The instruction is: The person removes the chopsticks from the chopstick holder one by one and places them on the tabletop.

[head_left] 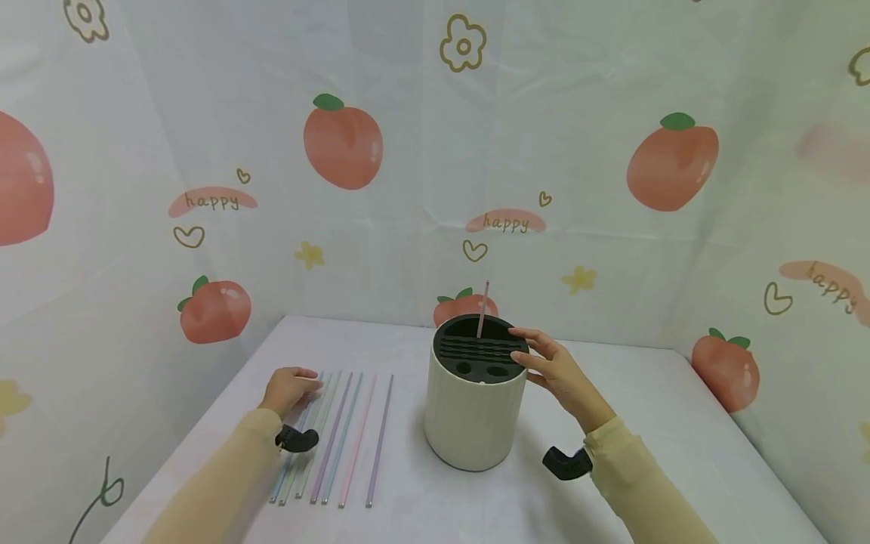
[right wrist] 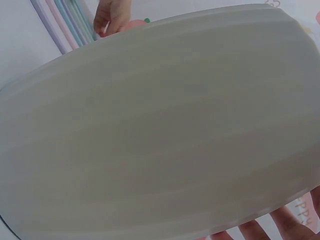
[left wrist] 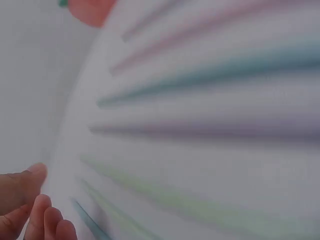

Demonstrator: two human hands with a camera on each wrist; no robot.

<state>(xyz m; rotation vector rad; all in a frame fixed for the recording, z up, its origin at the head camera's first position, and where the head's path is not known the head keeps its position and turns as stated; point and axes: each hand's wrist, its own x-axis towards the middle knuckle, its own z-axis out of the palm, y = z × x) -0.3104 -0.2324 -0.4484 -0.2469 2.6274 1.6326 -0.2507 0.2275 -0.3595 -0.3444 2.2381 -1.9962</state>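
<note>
Several thin pastel sticks (head_left: 356, 431) lie side by side on the table, in blue, green, purple and pink. My left hand (head_left: 288, 391) is at the far ends of the leftmost sticks, its fingers loosely bent. In the left wrist view no stick shows between those fingers (left wrist: 52, 221); the nearest blue stick (left wrist: 90, 220) lies beside them. A cream ribbed round holder (head_left: 472, 415) with a black slotted top (head_left: 481, 370) stands upright, with one pink stick (head_left: 484, 310) leaning in it. My right hand (head_left: 553, 370) touches the holder's right rim with spread fingers.
The white table (head_left: 612, 468) meets a hanging white cloth (head_left: 421, 151) printed with peaches, hearts and flowers at the back and sides. A black wrist camera (head_left: 297, 438) sits at the left cuff, and another wrist camera (head_left: 567, 463) at the right cuff.
</note>
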